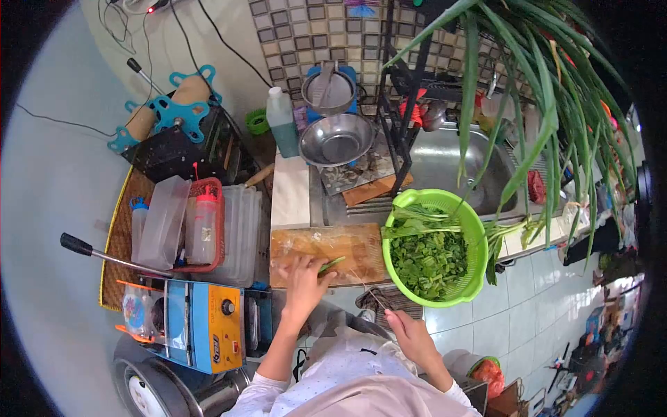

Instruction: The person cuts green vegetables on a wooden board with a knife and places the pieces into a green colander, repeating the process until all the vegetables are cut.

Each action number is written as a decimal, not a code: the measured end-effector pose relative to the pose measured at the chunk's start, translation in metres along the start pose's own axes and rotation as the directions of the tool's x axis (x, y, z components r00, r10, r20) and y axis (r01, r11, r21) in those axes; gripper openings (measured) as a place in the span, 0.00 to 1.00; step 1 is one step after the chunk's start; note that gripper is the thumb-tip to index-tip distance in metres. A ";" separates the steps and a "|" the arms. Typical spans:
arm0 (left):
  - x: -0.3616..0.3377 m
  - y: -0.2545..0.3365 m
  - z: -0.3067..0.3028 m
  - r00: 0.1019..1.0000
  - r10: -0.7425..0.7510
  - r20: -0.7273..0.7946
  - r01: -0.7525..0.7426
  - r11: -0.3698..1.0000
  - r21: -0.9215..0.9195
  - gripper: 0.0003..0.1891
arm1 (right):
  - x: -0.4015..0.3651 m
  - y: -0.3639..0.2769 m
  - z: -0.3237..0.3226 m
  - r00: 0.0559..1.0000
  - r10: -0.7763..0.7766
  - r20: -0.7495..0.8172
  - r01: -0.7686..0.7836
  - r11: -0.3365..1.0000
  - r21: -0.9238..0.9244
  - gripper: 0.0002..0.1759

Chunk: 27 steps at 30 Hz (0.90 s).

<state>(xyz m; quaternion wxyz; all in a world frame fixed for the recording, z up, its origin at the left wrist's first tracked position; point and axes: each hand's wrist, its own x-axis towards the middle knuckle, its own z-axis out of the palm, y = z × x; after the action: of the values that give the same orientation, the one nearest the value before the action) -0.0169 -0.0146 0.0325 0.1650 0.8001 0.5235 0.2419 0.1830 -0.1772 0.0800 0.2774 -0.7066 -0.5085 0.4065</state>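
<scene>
My left hand (306, 283) rests at the near edge of a wooden cutting board (347, 243), fingers bent over a short green vegetable stalk (332, 264) that pokes out to the right. A thin-bladed knife (376, 299) is in my right hand (411, 339), its fingers closed round the handle. The blade angles up and left toward the board's near right edge, apart from the stalk. Right of the board stands a bright green colander (479, 271) with chopped leafy greens (431, 257) inside. Longer uncut stems (424, 219) lie across its far side.
Beyond the board are a metal bowl (337, 139), a bottle of green liquid (281, 121) and a steel sink (458, 163). Long green leaves (545, 104) hang at upper right. An orange and blue cup sealer (222, 326) and a red basket (208, 260) stand left.
</scene>
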 end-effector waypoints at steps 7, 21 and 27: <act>0.001 0.001 0.013 0.997 -0.002 -0.073 0.001 1.000 -0.022 0.09 | 0.008 0.003 0.007 1.000 0.030 0.004 -0.030 0.999 0.023 0.21; -0.001 0.006 0.021 0.989 0.014 -0.150 -0.013 1.000 0.005 0.04 | 0.010 -0.003 0.019 0.995 0.081 0.054 -0.080 0.997 -0.014 0.23; 0.000 0.007 0.018 0.992 0.017 -0.129 -0.022 0.999 -0.035 0.02 | 0.011 -0.018 0.015 0.982 0.167 0.087 -0.163 0.985 -0.048 0.22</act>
<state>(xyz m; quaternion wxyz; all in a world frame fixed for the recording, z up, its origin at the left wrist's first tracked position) -0.0019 -0.0173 0.0213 0.1433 0.7849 0.5206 0.3040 0.1632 -0.1610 0.0832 0.2051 -0.7326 -0.4682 0.4494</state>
